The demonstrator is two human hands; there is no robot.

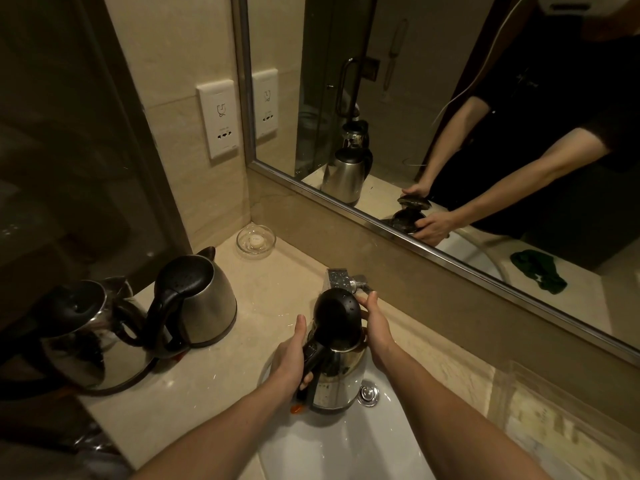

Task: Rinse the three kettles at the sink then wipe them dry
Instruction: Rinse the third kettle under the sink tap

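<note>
**Kettle held over the basin under the tap**

The kettle [337, 368] sits low in the sink [346, 452], lid tipped up below the faucet [341, 280], likely so water can run inside. The left hand [294, 355] has its grip wrapped around the black handle, steadying it. The right hand [375, 327] reaches far along the lid, fingers toward the tap lever. Two other kettles [197, 299] wait on the surface [277, 282], left.

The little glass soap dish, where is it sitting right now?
In the head view the glass soap dish sits on the counter in the far corner below the mirror, left of the faucet and behind the two standing kettles.
</note>
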